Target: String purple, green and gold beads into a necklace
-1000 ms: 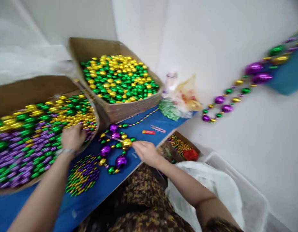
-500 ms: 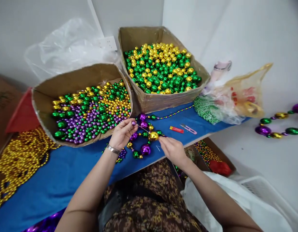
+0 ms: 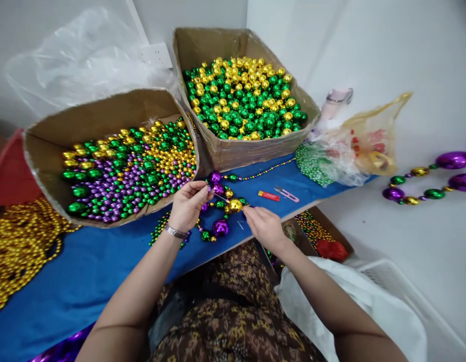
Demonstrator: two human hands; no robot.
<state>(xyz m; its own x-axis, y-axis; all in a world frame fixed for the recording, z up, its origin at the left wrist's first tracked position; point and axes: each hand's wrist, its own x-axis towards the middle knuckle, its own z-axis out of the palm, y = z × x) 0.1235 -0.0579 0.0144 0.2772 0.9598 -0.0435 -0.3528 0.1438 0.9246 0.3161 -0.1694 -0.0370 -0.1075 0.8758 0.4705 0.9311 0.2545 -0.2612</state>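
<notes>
My left hand (image 3: 189, 206), with a metal band at its wrist, is closed in a pinch on a thin string (image 3: 220, 197). Its fingertips partly hide the string's end. From there the string runs to a large shiny gold bead (image 3: 235, 204). On the bead's other side my right hand (image 3: 266, 229) is closed, its fingertips pinching the string close by. Below and behind the hands, a strand of purple, green and gold beads (image 3: 220, 228) lies curved on the blue tabletop (image 3: 115, 251).
Two cardboard boxes of loose beads, a left box (image 3: 104, 108) and a right box (image 3: 251, 151), stand behind. To the right lie a red lighter (image 3: 268, 195), pink thread snips (image 3: 288, 194) and plastic bags (image 3: 369, 146). Gold bead strands (image 3: 25, 246) lie at left.
The camera view has shifted, so the whole scene sits a little further left and higher. A small purple bead at my left fingertips is now mostly hidden. Both hands keep their pinches.
</notes>
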